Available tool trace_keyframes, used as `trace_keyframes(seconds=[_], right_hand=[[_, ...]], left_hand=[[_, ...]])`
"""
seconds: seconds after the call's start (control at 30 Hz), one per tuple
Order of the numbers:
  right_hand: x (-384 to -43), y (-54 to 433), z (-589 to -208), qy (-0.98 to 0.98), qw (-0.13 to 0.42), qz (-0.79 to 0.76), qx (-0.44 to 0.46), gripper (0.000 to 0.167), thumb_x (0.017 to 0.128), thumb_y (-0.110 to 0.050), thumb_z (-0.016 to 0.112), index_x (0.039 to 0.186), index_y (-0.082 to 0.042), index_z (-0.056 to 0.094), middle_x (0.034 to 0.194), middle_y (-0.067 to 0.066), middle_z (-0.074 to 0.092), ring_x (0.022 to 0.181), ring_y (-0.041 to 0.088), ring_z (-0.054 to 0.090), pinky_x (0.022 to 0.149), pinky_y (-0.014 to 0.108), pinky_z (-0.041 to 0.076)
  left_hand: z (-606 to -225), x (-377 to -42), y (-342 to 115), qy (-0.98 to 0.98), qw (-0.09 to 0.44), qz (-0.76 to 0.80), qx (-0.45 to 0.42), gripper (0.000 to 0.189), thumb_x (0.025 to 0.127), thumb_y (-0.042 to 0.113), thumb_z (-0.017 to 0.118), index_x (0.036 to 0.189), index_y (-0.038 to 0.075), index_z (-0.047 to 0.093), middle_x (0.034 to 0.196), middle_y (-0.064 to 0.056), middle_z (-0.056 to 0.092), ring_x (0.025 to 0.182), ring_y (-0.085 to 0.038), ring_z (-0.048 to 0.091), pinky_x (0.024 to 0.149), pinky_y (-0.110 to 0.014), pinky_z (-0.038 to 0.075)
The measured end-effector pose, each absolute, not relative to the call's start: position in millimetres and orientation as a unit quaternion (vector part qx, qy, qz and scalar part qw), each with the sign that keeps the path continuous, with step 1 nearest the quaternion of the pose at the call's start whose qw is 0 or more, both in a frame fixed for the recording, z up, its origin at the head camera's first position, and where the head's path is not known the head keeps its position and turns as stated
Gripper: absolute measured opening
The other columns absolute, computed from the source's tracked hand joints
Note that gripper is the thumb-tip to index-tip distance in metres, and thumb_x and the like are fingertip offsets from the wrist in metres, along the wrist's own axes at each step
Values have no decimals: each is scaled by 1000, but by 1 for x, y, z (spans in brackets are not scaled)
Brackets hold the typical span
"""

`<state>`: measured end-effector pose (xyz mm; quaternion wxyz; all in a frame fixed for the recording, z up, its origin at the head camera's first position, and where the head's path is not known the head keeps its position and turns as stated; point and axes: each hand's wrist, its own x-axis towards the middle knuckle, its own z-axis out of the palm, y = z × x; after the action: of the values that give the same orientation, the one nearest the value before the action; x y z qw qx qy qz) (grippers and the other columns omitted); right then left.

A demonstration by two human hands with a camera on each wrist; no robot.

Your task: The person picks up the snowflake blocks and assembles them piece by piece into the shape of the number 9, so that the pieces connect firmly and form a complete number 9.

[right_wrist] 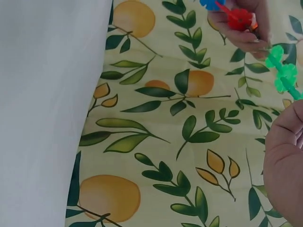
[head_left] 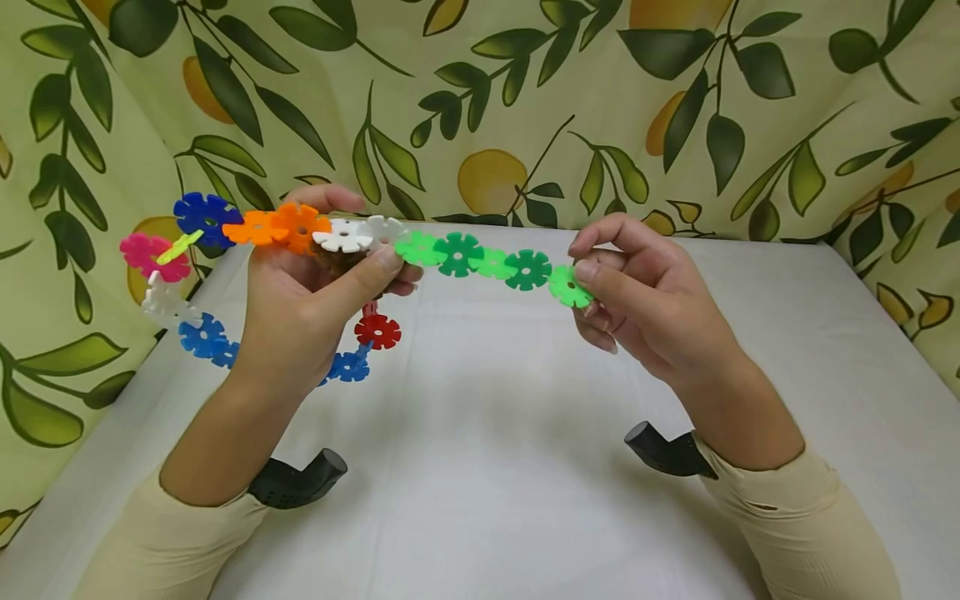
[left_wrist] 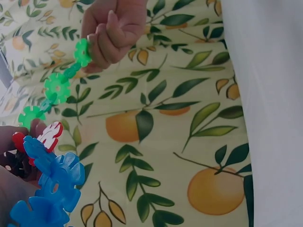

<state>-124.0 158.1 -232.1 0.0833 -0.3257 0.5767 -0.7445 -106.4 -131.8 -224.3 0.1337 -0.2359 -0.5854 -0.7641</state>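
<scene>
A chain of notched plastic snowflake discs hangs between both hands above the table. My left hand [head_left: 300, 308] pinches it near the white discs [head_left: 342, 236], with orange discs [head_left: 300, 227] lying across its fingers. From there the chain loops round to the left through dark blue [head_left: 207, 220], pink [head_left: 155, 257], white and blue discs, passing behind the wrist to a red disc [head_left: 378, 332]. At the other end, my right hand [head_left: 645, 292] pinches the last light green disc [head_left: 570, 287] between thumb and fingers. Light and dark green discs [head_left: 459, 254] stretch in a line between the hands.
A white cloth covers the table [head_left: 495, 467]. Behind it and at the sides hangs a curtain [head_left: 525, 108] printed with leaves and oranges. Black wrist devices [head_left: 300, 479] stick out from both beige sleeves [head_left: 795, 508].
</scene>
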Motion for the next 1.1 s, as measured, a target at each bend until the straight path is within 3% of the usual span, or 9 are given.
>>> trace_keyframes(seconds=[0.33,0.63,1.1], right_hand=[[-125,159,-233,568,113,-743,-335,28,98,10,37,107,-9,54,74,5,52,57,21,35,47,30,27],[-127,159,-234,549,152,-737,-364,25,99,9,36,109,-9,51,71,8,40,57,19,31,47,30,26],[-127,153,-242,515,163,-760,-362,21,100,8,38,102,-10,48,75,6,44,47,22,32,43,28,28]], left_hand=[[-225,-106,-131,-573,115,-774,-245,37,89,-17,60,120,-1,50,98,-24,58,77,-32,73,73,-40,59],[-227,-106,-131,-580,90,-773,-242,36,90,-15,61,121,1,50,100,-26,58,77,-32,73,73,-41,59],[-228,-106,-131,-586,84,-767,-249,34,89,-17,59,117,0,50,94,-24,58,73,-32,72,72,-41,59]])
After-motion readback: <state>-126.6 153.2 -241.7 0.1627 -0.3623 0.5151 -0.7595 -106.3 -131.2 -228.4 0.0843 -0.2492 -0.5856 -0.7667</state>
